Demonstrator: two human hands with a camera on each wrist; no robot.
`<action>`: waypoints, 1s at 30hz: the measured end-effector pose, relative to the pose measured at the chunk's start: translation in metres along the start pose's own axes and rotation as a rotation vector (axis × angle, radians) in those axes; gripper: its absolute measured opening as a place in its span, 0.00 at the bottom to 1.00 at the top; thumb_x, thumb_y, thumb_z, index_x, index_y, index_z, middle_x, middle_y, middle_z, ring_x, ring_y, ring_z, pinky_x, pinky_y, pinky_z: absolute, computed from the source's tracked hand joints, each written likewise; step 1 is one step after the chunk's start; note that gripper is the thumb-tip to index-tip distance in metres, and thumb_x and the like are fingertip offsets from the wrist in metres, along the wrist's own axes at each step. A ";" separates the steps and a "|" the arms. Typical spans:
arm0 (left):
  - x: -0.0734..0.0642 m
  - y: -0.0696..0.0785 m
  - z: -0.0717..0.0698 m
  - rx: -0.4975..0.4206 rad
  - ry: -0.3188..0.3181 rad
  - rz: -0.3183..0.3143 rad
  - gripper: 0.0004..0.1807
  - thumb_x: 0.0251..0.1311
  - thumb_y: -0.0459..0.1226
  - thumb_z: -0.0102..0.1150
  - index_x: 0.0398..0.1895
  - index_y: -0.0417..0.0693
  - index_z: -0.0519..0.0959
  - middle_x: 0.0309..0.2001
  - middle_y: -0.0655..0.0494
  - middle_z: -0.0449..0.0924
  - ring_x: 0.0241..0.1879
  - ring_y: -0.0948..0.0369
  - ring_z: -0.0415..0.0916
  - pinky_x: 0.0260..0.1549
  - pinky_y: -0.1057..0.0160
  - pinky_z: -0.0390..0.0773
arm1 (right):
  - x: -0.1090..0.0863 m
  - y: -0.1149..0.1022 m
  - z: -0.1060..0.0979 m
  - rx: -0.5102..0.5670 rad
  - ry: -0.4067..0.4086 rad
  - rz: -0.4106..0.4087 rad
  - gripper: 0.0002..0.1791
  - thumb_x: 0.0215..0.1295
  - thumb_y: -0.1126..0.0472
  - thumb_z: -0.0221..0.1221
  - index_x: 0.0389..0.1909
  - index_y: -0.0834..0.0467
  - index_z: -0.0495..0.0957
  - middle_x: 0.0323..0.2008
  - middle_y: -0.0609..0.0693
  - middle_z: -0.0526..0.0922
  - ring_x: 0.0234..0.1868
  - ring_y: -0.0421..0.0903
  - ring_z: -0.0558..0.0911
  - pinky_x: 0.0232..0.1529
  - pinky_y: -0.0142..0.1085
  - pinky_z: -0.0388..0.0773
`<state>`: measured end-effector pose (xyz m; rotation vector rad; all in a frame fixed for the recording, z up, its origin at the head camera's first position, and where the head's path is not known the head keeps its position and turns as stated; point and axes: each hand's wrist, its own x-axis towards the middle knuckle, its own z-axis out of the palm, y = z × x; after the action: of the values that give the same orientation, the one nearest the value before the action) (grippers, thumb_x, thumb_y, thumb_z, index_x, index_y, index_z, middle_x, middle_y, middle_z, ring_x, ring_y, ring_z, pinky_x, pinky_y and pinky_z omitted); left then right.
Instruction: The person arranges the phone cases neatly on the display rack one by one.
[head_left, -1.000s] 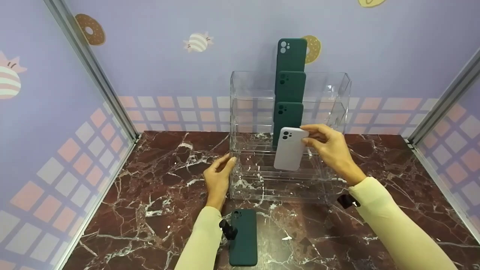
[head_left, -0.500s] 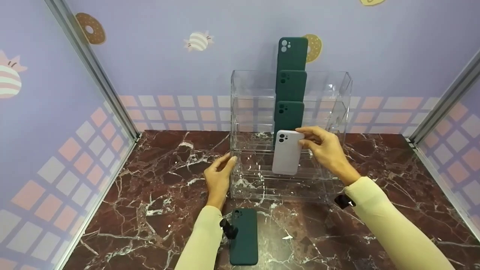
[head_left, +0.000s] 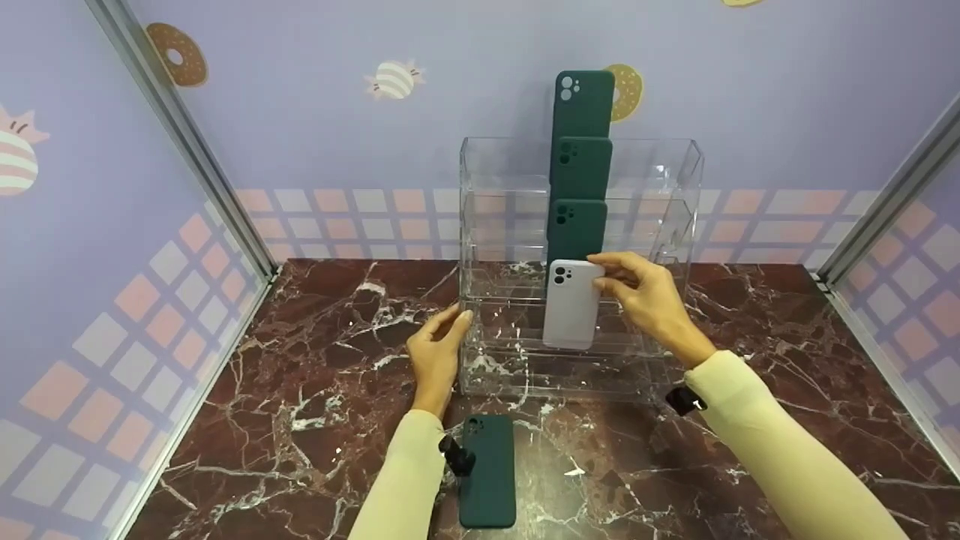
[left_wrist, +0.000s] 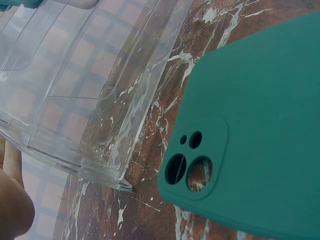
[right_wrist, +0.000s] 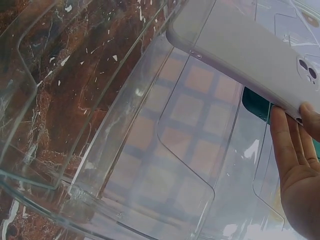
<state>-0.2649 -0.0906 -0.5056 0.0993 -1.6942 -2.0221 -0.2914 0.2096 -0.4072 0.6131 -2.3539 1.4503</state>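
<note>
My right hand (head_left: 649,300) pinches a pale lilac-white phone case (head_left: 571,307) by its upper right edge. The case stands nearly upright in a lower tier of a clear stepped display stand (head_left: 495,330); in the right wrist view the case (right_wrist: 240,50) slants across the clear panels. At the stand's left side my left hand (head_left: 436,352) grips its edge between thumb and fingers. Behind the white case, dark green phone cases (head_left: 585,169) stand one above another in the higher tiers. Another green phone case (head_left: 491,472) lies on the table beside the left forearm, its camera holes toward the stand.
The dark red marbled table (head_left: 322,420) reaches back to a purple wall (head_left: 322,120) with printed tiles and sweets. Metal posts (head_left: 187,142) frame the corners. Small black wrist cameras (head_left: 686,401) sit on both sleeves.
My right hand has brought the white phone case slightly down and to the left, straightening it in front of the green cases. The left hand stays at the stand's side.
</note>
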 end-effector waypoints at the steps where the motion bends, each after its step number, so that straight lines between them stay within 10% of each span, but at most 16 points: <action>1: 0.000 0.000 0.000 -0.003 0.003 0.002 0.14 0.63 0.29 0.75 0.50 0.34 0.89 0.45 0.44 0.90 0.41 0.62 0.87 0.44 0.67 0.85 | 0.000 0.000 0.000 0.001 -0.002 0.000 0.19 0.68 0.76 0.67 0.59 0.66 0.85 0.49 0.63 0.88 0.49 0.58 0.88 0.47 0.25 0.83; 20: 0.001 0.000 0.001 -0.006 0.008 -0.003 0.14 0.62 0.30 0.76 0.50 0.34 0.89 0.44 0.45 0.90 0.40 0.61 0.86 0.43 0.67 0.85 | -0.002 0.006 0.007 0.044 0.082 0.072 0.18 0.67 0.74 0.69 0.58 0.69 0.83 0.48 0.63 0.88 0.43 0.44 0.89 0.45 0.41 0.88; 30: 0.000 -0.001 0.000 -0.002 0.005 -0.002 0.14 0.62 0.30 0.75 0.51 0.34 0.89 0.45 0.44 0.90 0.41 0.61 0.87 0.45 0.66 0.85 | -0.004 0.009 0.007 0.014 0.129 0.046 0.18 0.66 0.72 0.71 0.56 0.66 0.85 0.42 0.60 0.88 0.40 0.42 0.86 0.45 0.27 0.84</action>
<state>-0.2647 -0.0904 -0.5063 0.1058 -1.6892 -2.0239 -0.2925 0.2073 -0.4192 0.4565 -2.2741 1.4810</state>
